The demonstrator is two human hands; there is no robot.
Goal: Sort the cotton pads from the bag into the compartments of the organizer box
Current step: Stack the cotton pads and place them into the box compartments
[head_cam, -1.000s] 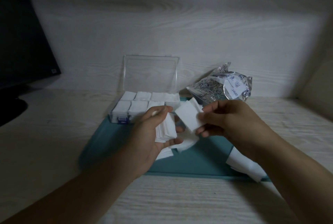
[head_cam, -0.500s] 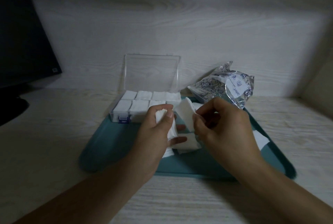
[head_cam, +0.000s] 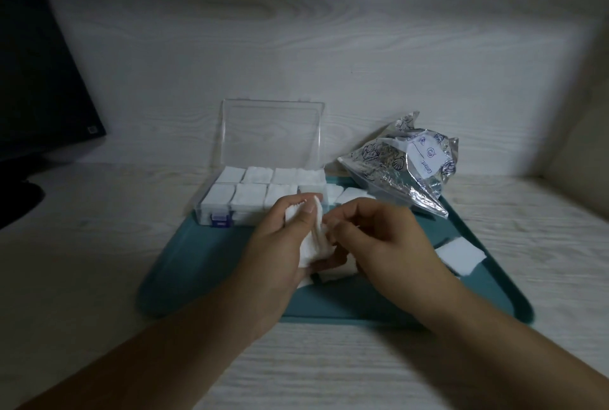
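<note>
- The left hand [head_cam: 280, 244] has its fingers and thumb curled round a small stack of cotton pads [head_cam: 313, 244], gripping it edge-up so the stack stands roughly upright in front of the palm.
- The right hand [head_cam: 385, 238] sits right beside it with its fingers curled in toward the stack's edge. It looks like it's tidying or adding a pad, but I can't tell if it actually has one pinched.
- A few more pads [head_cam: 333, 276] lie flat on the teal tray [head_cam: 204, 264] right under both hands, and one loose pad [head_cam: 459, 254] sits off to the right, nearer the right hand.
- The organizer box [head_cam: 237, 205] is straight ahead and slightly left of the held stack, lid up, so the left hand is the closer one to it.
- Every compartment I can see is already packed with white pads, so my guess is we're near the end, and squeezing this stack in could be tight.
- The crinkly bag [head_cam: 405, 175] rests at the tray's far right corner, behind the right hand.
</note>
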